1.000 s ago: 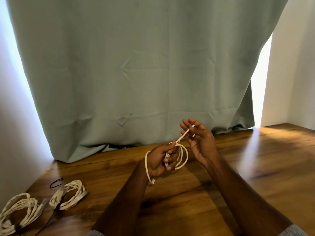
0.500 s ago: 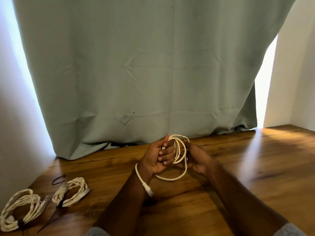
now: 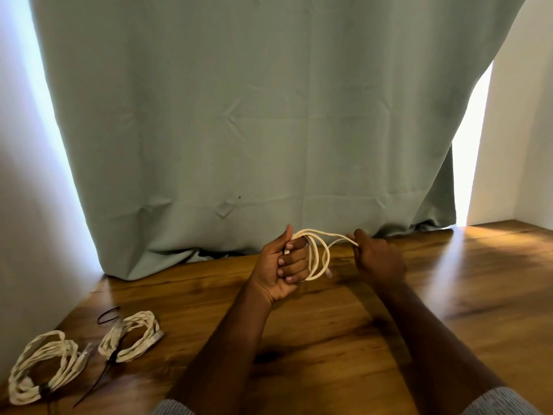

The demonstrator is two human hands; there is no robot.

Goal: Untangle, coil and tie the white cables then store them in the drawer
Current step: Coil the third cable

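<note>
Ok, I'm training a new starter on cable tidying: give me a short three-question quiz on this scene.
1. True or false: the left hand grips the loops of the white cable.
2. How many tied cable bundles lie on the wooden table? A) one B) two C) four
3. Fill in: the right hand pinches a strand of the cable and holds it off to the ____ of the coil.

Key
1. True.
2. B: the far-left bundle and the nearer bundle, each cinched with a dark tie.
3. Right.
</note>
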